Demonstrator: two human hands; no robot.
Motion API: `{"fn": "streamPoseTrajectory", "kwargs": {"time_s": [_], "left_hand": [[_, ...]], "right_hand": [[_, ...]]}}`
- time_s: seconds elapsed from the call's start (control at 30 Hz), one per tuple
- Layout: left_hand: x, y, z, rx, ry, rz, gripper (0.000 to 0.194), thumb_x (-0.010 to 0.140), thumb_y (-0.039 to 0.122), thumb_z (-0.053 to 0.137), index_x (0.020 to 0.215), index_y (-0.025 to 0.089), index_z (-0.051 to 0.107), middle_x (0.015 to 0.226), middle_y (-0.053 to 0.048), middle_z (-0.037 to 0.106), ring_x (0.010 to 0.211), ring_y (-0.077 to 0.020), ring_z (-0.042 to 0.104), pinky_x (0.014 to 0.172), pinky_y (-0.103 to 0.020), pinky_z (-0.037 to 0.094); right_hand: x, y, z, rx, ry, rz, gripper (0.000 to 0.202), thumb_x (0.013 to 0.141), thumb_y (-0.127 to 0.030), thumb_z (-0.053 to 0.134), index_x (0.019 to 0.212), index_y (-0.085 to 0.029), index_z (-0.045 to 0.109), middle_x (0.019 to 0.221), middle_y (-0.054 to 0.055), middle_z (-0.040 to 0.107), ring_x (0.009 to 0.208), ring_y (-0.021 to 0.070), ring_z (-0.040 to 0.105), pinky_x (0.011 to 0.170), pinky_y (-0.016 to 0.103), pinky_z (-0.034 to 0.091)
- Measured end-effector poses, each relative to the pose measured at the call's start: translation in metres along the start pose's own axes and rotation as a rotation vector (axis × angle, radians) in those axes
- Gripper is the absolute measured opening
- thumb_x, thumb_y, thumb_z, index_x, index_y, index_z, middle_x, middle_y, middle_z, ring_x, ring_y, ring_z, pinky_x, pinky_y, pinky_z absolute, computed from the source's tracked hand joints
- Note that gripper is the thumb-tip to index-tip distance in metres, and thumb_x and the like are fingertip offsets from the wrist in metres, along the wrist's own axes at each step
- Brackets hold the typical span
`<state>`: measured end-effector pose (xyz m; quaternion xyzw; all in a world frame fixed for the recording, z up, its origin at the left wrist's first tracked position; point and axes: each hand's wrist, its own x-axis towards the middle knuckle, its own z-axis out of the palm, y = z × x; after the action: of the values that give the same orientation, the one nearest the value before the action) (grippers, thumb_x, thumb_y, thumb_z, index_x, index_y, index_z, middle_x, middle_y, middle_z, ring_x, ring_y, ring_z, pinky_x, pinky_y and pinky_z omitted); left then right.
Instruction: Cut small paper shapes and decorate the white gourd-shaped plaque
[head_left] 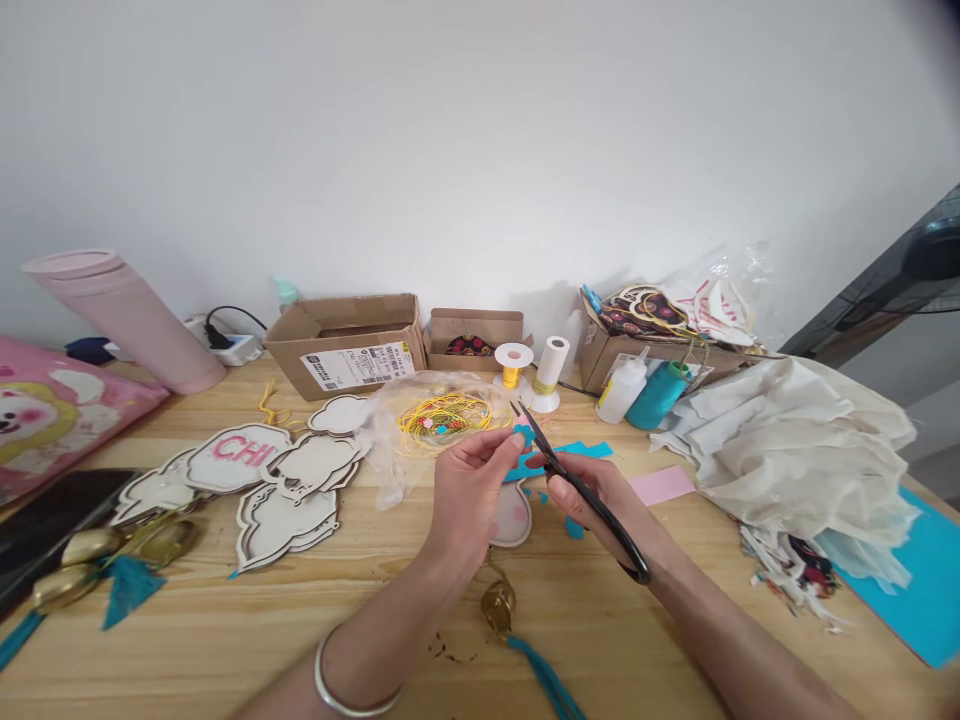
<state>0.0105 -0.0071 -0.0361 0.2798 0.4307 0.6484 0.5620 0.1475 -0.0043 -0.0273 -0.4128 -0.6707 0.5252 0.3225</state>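
Between the thumb and fingers of my left hand (472,480) is a small blue felt piece (523,434). My right hand (600,490) is wrapped round black-handled scissors (551,458), their blades parted and pointing up beside the felt piece. Behind and below the hands lie blue felt strips (589,450) and small blue scraps (574,528). A pale cloud-shaped piece (511,515) with pink spots is partly hidden under my hands. Nearer to me, a brass bell (498,606) with a blue tassel (544,680) rests on the wooden table.
Cloud-shaped pieces (300,520) lie at left, near bells (94,545). A plastic bag with yellow cords (442,415), thread spools (551,370), a glue bottle (621,388) and cardboard boxes (345,345) stand behind. Crumpled white cloth (802,430) covers the right, above a blue sheet (922,580).
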Motion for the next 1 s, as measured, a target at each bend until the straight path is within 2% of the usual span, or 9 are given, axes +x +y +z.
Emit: {"fn": "streamPoseTrajectory", "kwargs": {"time_s": [0.73, 1.0], "left_hand": [[-0.0012, 0.0002, 0.0000, -0.004, 0.008, -0.034, 0.011, 0.057, 0.024, 0.075, 0.067, 0.018, 0.072, 0.066, -0.001, 0.071, 0.064, -0.0096, 0.059, 0.065, -0.022, 0.045], [-0.0006, 0.0006, 0.0002, 0.016, 0.015, -0.035, 0.012, 0.057, 0.023, 0.075, 0.067, 0.017, 0.072, 0.065, -0.001, 0.070, 0.062, -0.0111, 0.059, 0.064, -0.024, 0.045]], "right_hand": [[-0.0009, 0.0028, -0.0010, 0.024, -0.010, 0.019, 0.057, 0.074, -0.062, 0.049, 0.095, -0.010, 0.061, 0.055, -0.005, 0.030, 0.048, 0.0070, 0.025, 0.043, 0.022, 0.020], [-0.0008, -0.0001, -0.0037, -0.014, 0.004, 0.036, 0.058, 0.070, -0.064, 0.053, 0.092, -0.011, 0.062, 0.056, -0.004, 0.032, 0.049, 0.0074, 0.025, 0.043, 0.021, 0.020]]}}
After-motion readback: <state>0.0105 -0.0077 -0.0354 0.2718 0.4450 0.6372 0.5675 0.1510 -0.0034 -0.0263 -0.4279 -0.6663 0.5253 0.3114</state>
